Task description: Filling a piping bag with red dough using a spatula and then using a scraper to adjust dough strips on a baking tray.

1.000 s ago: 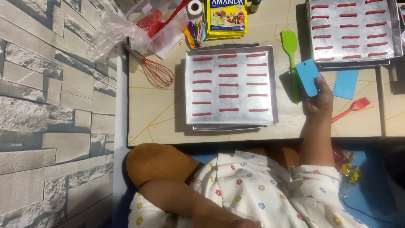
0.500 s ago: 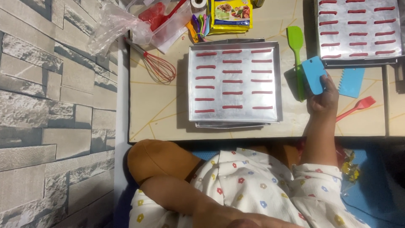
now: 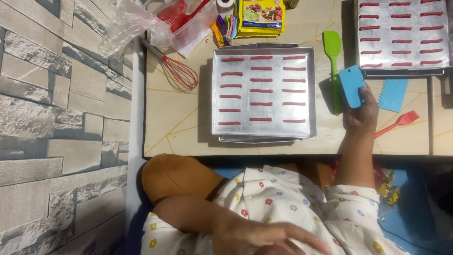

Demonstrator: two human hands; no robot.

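Scraper (image 3: 352, 86), blue plastic, gripped in my right hand (image 3: 361, 113) above the counter (image 3: 179, 127), just right of a green spatula (image 3: 333, 56). My left hand (image 3: 264, 238) lies open and flat on my floral shirt, holding nothing. Left of the spatula sits a metal tray (image 3: 263, 92) lined with short red strips. A red whisk (image 3: 177, 72) lies further left.
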